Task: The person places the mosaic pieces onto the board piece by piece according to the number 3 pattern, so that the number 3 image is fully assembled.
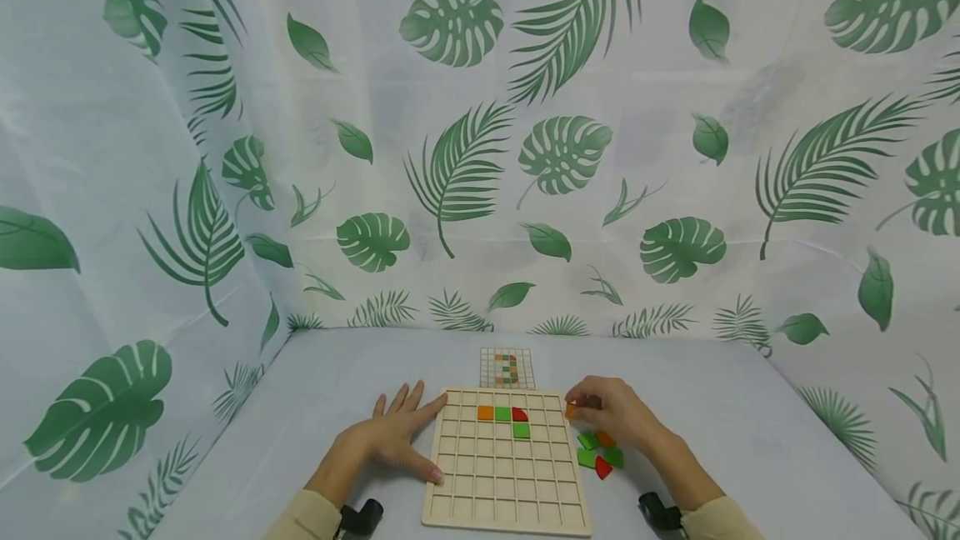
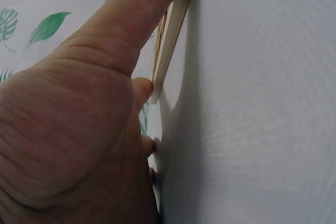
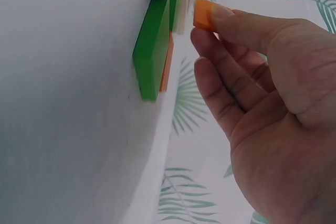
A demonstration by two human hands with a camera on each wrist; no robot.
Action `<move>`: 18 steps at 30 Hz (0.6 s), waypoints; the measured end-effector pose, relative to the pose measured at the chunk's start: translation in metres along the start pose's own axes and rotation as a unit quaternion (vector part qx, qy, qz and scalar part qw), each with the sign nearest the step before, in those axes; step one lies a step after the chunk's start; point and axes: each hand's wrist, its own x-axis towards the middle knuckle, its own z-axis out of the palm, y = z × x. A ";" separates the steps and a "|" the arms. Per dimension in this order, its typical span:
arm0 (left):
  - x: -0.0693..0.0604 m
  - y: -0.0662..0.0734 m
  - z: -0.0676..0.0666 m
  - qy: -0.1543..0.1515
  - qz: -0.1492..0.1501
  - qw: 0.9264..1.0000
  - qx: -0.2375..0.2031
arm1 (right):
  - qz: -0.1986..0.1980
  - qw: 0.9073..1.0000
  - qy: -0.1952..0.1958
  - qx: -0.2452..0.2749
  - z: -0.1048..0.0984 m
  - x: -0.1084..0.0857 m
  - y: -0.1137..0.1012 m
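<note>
A wooden grid board lies flat on the table. In its upper cells sit an orange square, a green square, a red rounded piece and, below that, another green square. My left hand is spread at the board's left side, thumb and index finger touching its edge. Beside the board's upper right edge, my right hand pinches an orange tile between thumb and fingers, raised off the table. Part of that tile is covered by the thumb.
Right of the board lie several loose pieces, among them a green tile, an orange tile and a red rounded piece. Behind the board is a small card with a printed grid and coloured pattern. Leaf-print cloth hangs behind the table.
</note>
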 end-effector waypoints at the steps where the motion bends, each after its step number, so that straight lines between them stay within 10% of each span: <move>1: 0.000 0.000 0.000 0.000 0.000 1.000 0.001 | -0.009 1.000 0.001 0.001 0.001 0.000 0.000; 18: -0.002 0.003 -0.001 0.001 0.001 1.000 -0.011 | -0.065 0.998 0.003 -0.009 0.011 0.007 -0.014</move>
